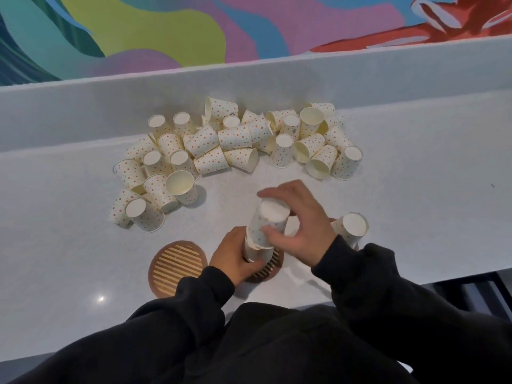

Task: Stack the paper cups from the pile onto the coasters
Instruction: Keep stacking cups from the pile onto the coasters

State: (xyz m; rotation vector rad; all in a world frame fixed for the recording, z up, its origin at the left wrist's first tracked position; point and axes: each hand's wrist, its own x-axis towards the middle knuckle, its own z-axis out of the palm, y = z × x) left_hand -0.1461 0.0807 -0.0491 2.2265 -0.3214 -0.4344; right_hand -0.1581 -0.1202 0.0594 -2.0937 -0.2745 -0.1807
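Holding dotted upside-down cup [270, 215] in right grip [302, 231], left grip [235, 256] clamped round stack [258, 252] on coaster [270, 270]

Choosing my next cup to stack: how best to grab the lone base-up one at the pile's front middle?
Pinch the base-up cup across its side wall, coming from above on the near side. It stands upright with its narrow end up, and its front wall is unobstructed.

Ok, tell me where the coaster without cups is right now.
In the head view, the bare coaster lies on the counter, lower left of centre, just left of the left hand gripping the cup stack, nearer than the cup pile.
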